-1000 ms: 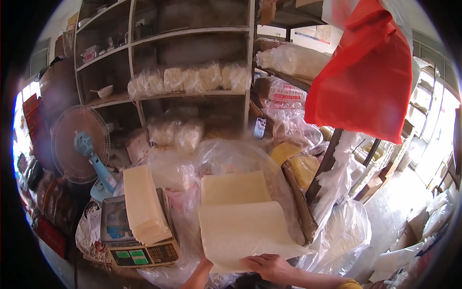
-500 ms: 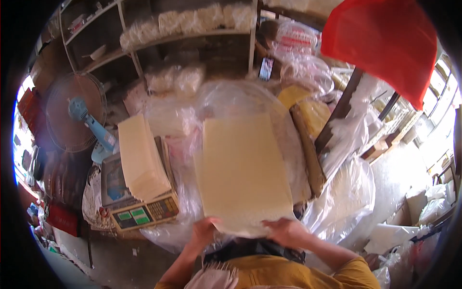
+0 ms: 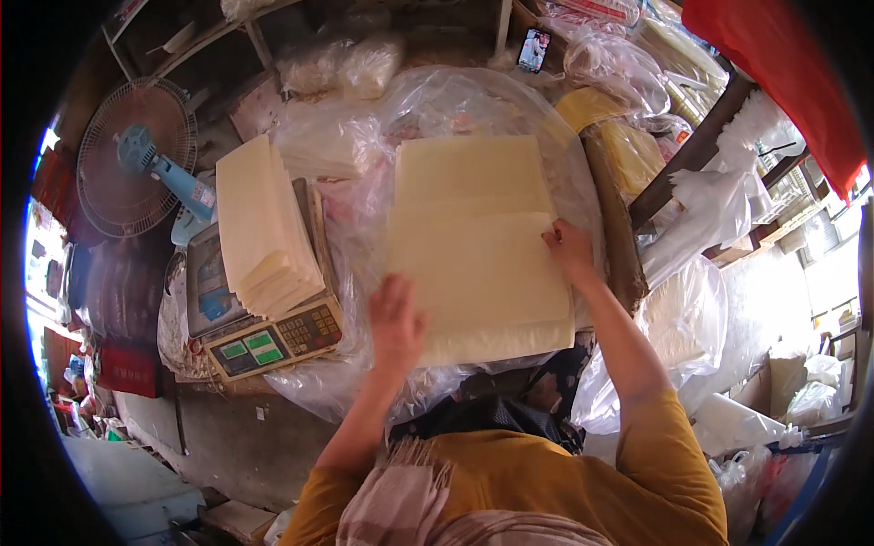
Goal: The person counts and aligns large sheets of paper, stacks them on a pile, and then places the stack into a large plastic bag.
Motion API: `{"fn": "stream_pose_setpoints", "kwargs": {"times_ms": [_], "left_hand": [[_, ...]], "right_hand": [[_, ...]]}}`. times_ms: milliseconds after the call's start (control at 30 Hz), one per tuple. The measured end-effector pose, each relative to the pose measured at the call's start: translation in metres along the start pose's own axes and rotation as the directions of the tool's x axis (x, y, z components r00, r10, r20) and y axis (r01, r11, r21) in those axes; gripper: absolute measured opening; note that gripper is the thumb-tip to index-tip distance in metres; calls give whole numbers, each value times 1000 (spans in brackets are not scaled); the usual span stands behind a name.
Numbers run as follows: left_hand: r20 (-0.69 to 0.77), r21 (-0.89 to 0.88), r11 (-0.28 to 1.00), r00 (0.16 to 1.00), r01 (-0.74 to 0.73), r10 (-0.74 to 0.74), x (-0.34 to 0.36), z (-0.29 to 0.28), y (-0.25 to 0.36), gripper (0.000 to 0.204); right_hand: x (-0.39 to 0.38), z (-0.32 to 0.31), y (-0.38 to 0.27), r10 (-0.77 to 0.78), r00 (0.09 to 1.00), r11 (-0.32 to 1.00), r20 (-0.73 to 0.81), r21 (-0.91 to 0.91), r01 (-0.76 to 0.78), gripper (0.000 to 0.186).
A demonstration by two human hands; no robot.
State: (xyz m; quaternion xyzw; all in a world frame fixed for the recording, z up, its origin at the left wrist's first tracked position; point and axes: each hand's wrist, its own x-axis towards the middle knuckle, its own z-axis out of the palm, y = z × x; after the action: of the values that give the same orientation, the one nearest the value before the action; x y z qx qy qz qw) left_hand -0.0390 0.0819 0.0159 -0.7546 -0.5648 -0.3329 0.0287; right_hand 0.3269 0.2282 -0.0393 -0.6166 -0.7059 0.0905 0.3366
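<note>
Wide, thin pale yellow sheets (image 3: 478, 282) lie on clear plastic in front of me. One layer ends in a straight edge across their upper middle, with more sheet showing beyond it. At that edge's right corner, my right hand (image 3: 572, 255) has its fingers curled together on the sheet. My left hand (image 3: 398, 323) is by the left border, fingers apart and slightly blurred, holding nothing. To the left, a stack of long cream sheets (image 3: 264, 227) rests on a digital scale (image 3: 273, 346) with green displays.
A blue fan (image 3: 150, 168) stands at the left behind the scale. Clear plastic sheeting (image 3: 346, 373) covers the work surface. A phone (image 3: 533, 50) leans at the back. Bagged goods (image 3: 341, 68) lie along the far side, and a red cloth (image 3: 783, 64) hangs at the upper right.
Both hands have left the sheet's near edge and moved away from me, the right one farther, to the right side. A layer edge now crosses the sheets. The view has tilted down.
</note>
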Motion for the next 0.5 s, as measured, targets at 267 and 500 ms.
{"fn": "stream_pose_setpoints", "kwargs": {"times_ms": [267, 500], "left_hand": [[335, 58, 997, 942, -47, 24, -17, 47, 11, 66], [359, 87, 995, 933, -54, 19, -24, 44, 5, 67]], "right_hand": [[14, 25, -38, 146, 987, 906, 65, -410, -107, 22], [-74, 4, -134, -225, 935, 837, 273, -438, 329, 58]]}}
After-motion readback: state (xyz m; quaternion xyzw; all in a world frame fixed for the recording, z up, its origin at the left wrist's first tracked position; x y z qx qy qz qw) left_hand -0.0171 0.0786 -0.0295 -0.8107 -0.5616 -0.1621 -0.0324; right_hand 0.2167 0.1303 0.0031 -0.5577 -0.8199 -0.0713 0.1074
